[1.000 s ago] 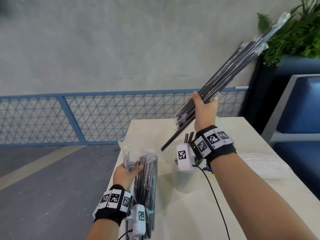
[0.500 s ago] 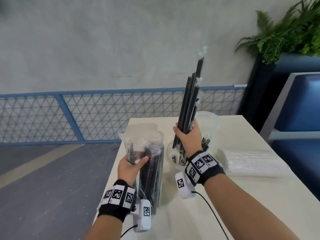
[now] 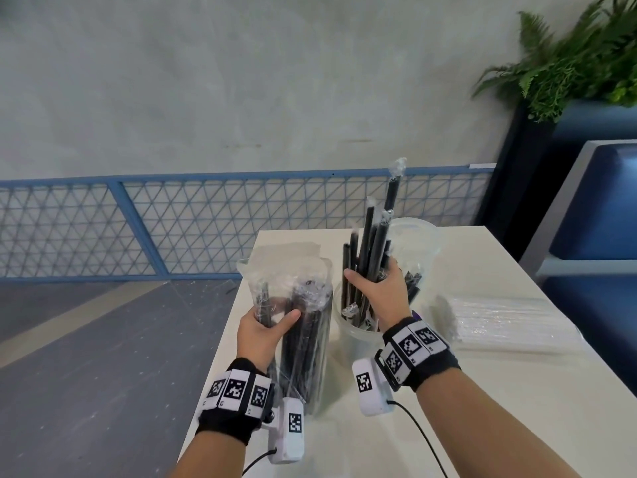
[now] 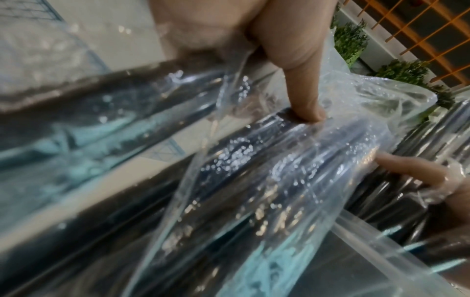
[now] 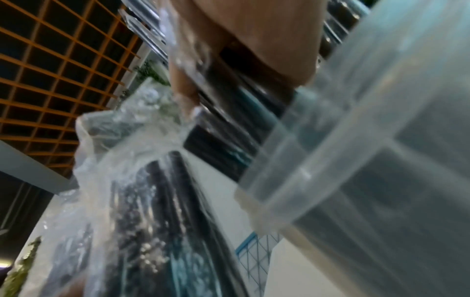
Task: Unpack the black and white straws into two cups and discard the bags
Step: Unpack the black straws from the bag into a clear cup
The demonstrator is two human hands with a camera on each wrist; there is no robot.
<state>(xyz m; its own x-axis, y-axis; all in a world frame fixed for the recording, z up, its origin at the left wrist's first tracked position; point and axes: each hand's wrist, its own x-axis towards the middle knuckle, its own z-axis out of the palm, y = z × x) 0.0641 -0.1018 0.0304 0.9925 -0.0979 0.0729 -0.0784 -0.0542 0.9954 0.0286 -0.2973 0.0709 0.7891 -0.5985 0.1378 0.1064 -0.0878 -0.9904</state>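
Observation:
My left hand (image 3: 267, 326) grips a clear bag of black straws (image 3: 303, 339) held upright on the table's near left; its thumb and a finger press the plastic (image 4: 279, 160). My right hand (image 3: 375, 291) grips a bundle of wrapped black straws (image 3: 370, 246) whose lower ends stand inside a clear cup (image 3: 358, 339). The cup wall (image 5: 368, 140) fills the right wrist view. A second clear cup (image 3: 418, 239) stands just behind. A bag of white straws (image 3: 510, 320) lies flat on the right of the table.
The white table (image 3: 482, 391) has its left edge beside a drop to grey floor. A blue mesh fence (image 3: 103, 222) runs behind. A blue seat (image 3: 593, 270) and a potted plant (image 3: 579, 63) stand at the right.
My right hand swung the straw bundle from a raised, tilted pose to upright and lowered it into the near cup. My left hand kept its hold on the bag, standing it more upright.

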